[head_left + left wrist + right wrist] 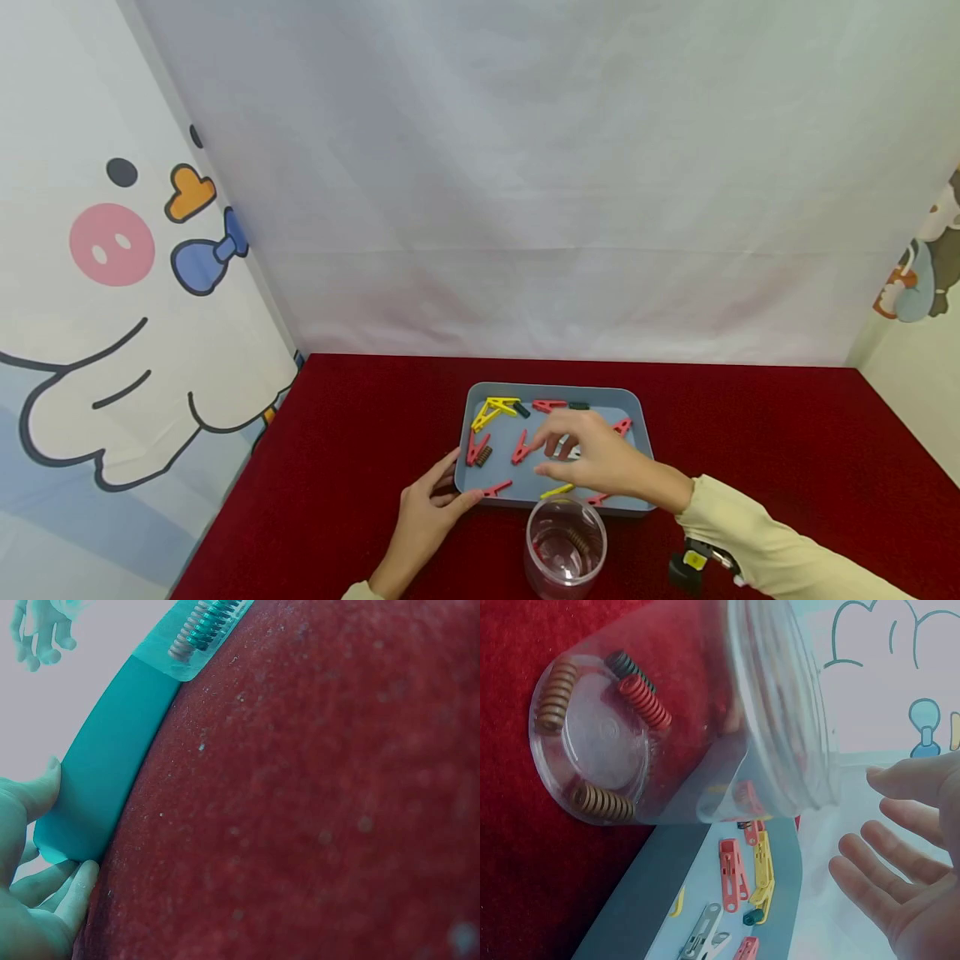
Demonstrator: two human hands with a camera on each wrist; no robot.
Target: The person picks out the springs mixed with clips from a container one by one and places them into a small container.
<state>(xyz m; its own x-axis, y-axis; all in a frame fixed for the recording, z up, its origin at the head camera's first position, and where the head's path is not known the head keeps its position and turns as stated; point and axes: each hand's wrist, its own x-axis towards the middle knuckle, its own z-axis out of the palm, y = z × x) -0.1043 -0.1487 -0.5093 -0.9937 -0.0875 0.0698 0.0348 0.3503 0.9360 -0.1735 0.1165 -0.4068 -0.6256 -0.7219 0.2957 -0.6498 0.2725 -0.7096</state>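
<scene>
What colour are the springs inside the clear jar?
Brownish gold, red and dark springs lie in the jar; right wrist view.

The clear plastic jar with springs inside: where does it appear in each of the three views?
Head view: the clear jar stands at bottom centre on the red cloth, just in front of the blue tray.
Left wrist view: only its base shows, top centre, with one spring, beyond the tray wall.
Right wrist view: it fills the upper left, with springs on its bottom.
Shared landmark: the blue tray.

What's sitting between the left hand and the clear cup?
Head view: a red clip on the tray's near edge lies between left hand and clear cup.
</scene>
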